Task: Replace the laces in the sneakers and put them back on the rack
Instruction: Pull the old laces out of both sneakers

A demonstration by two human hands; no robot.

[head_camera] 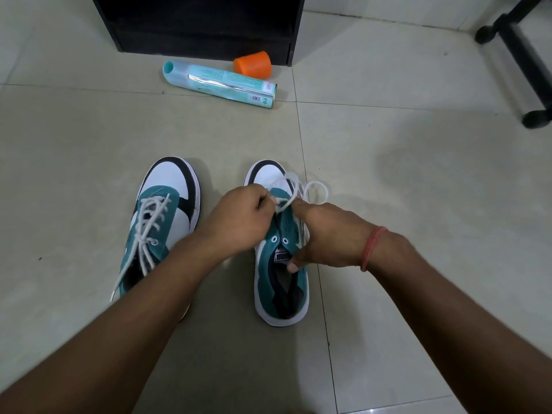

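On the tiled floor (388, 174), both hands pinch a white lace (294, 186) over the right teal-and-white sneaker (280, 282): left hand (242, 218), right hand (325, 234).

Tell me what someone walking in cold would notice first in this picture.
Both hands meet over the right sneaker near the middle of the floor: the left hand pinches the white lace and the right hand grips the shoe's upper. The left sneaker sits beside it, already laced. Behind them lie a teal spray can and an orange cap.
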